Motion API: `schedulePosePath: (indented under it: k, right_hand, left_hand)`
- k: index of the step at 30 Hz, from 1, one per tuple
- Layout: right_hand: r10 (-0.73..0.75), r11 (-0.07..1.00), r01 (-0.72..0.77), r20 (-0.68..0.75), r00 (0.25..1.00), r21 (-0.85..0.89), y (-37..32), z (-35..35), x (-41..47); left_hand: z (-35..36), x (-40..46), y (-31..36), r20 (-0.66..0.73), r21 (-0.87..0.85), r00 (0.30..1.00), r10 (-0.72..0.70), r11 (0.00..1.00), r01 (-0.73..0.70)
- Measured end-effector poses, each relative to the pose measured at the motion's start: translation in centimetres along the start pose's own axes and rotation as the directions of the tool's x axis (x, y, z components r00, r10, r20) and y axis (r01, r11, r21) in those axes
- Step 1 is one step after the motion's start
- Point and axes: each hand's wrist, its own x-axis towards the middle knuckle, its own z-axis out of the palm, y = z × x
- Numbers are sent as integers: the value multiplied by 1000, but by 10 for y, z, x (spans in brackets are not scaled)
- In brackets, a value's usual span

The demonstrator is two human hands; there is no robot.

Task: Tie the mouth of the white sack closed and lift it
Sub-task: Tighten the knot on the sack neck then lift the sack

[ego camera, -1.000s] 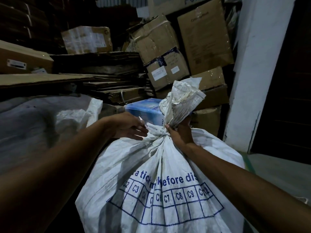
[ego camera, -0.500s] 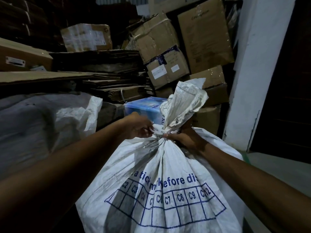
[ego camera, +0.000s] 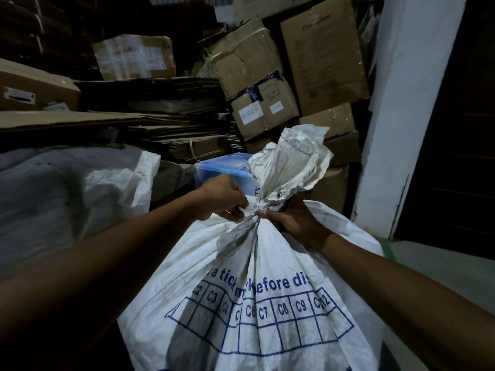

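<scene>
Sack (ego camera: 267,277) at frame centre, neck upright; left hand (ego camera: 223,200) pinches the tie (ego camera: 251,210) from the left, right hand (ego camera: 292,223) grips the neck at right, both touching.

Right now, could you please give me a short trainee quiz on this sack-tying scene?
1. True or false: the white sack has its mouth gathered into a neck.
2. Which hand pinches the tie at the neck: A left hand, B right hand?
3. Fill in: behind the left hand sits a ____ plastic box.

Key: 1 true; 2 A; 3 blue.
</scene>
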Motion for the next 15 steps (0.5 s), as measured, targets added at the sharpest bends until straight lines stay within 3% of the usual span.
schedulePosePath:
  k: [15]
  right_hand:
    - [35,995,-30,-43,998,98,1,1,-3]
  left_hand:
    - [3,3,-6,-83,57,993,80,995,-76]
